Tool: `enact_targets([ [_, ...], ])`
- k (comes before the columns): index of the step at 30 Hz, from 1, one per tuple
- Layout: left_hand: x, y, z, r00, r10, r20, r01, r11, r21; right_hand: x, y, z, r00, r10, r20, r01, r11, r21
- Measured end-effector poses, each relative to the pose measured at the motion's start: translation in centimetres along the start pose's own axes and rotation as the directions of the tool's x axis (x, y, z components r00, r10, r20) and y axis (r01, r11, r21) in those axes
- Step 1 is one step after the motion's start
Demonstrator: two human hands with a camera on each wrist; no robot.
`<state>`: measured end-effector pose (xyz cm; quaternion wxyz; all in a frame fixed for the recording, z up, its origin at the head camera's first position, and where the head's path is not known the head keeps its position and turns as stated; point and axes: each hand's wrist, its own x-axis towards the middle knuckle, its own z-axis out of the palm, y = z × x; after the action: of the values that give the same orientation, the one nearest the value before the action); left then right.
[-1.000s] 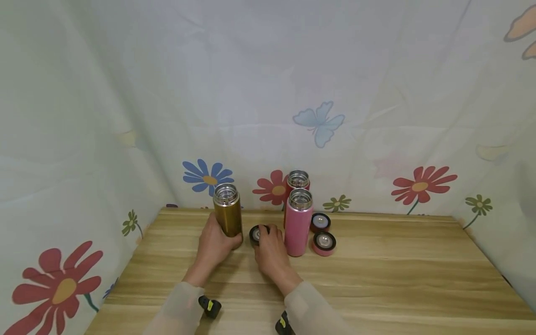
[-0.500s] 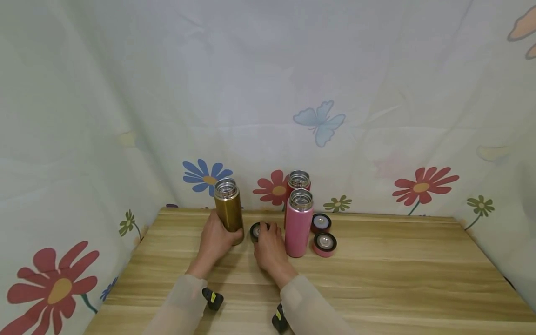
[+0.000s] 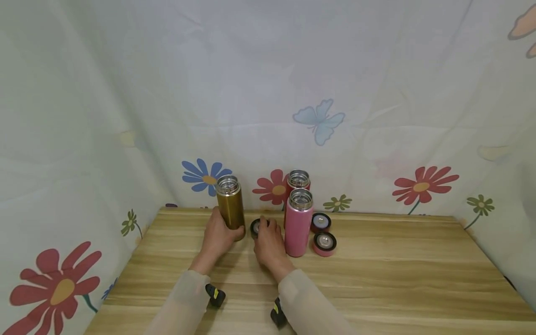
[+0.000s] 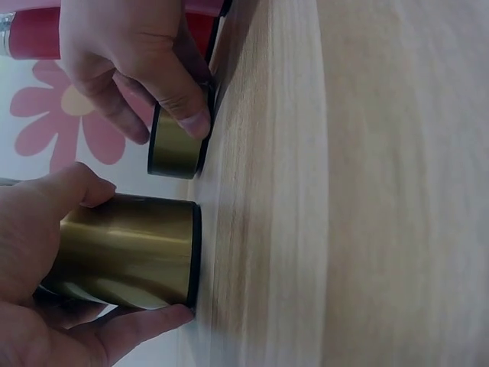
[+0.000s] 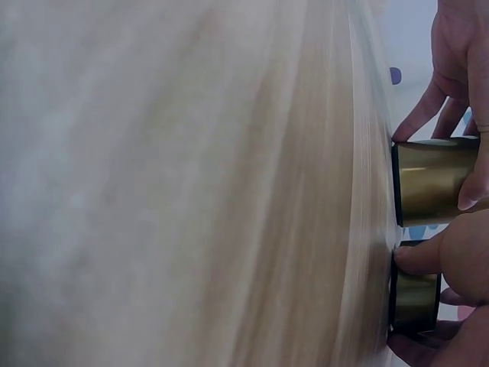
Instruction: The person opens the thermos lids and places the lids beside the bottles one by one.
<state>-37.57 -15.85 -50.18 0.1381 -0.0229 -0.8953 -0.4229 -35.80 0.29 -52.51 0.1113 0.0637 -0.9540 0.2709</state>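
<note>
An uncapped gold thermos bottle (image 3: pixel 231 207) stands upright at the table's back, its steel mouth showing. My left hand (image 3: pixel 217 237) grips its lower body, thumb on the near right side and fingers round the other side. To its right, my right hand (image 3: pixel 270 244) holds a gold lid (image 4: pixel 174 145) with a black rim between thumb and fingers; the lid lies on the table with its inner side up. A narrow gap separates lid and bottle. Just right of that hand stands an open pink thermos bottle (image 3: pixel 298 230), partly hiding an open red one (image 3: pixel 298 178).
A red lid (image 3: pixel 321 222) and a pink lid (image 3: pixel 324 244) lie inner side up, right of the pink bottle. The wooden table (image 3: pixel 398 270) ends at a flowered curtain (image 3: pixel 251 93) behind. Black wrist cameras (image 3: pixel 216 296) sit below both hands.
My left hand has slid the gold bottle slightly away from me and to the right. The right hand and gold lid have shifted a little farther back too.
</note>
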Motion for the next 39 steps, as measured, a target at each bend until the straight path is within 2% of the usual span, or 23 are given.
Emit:
enact_targets([
  [8,0.2,-0.1,0.2,1.0,-0.009,0.012,0.009,1.0,-0.013,0.2,-0.1,-0.3,1.0,0.012,0.002,-0.012,1.0,0.017],
  [13,0.0,-0.3,0.4,1.0,-0.008,0.021,0.008,1.0,0.01,0.1,0.0,-0.1,1.0,0.006,-0.009,-0.006,1.0,0.024],
  [17,-0.2,-0.7,0.6,0.999,-0.023,0.042,0.021,0.999,0.043,-0.1,0.2,0.0,1.0,0.0,-0.01,0.0,1.0,0.01],
  [23,-0.5,-1.1,0.7,0.997,-0.034,0.065,0.031,0.999,0.041,-0.4,0.0,0.0,1.0,-0.005,-0.011,0.005,1.0,-0.029],
  [27,-1.1,-0.9,0.4,0.996,-0.036,0.087,0.032,0.998,0.048,-0.7,-0.2,0.0,1.0,-0.011,-0.017,0.01,0.999,-0.052],
  [32,-2.2,-0.7,-0.1,0.99,-0.072,0.124,0.064,0.995,0.071,-1.4,-0.5,-0.1,0.999,-0.042,-0.023,0.04,0.995,-0.089],
  [36,-3.2,-0.6,-0.5,0.984,-0.086,0.154,0.074,0.994,0.085,-2.1,-0.5,-0.2,0.998,-0.068,0.001,0.067,0.99,-0.121],
  [39,-3.9,-0.3,-0.9,0.983,-0.083,0.167,0.069,0.994,0.088,-2.6,-0.6,-0.2,0.995,-0.09,0.036,0.093,0.99,-0.109],
])
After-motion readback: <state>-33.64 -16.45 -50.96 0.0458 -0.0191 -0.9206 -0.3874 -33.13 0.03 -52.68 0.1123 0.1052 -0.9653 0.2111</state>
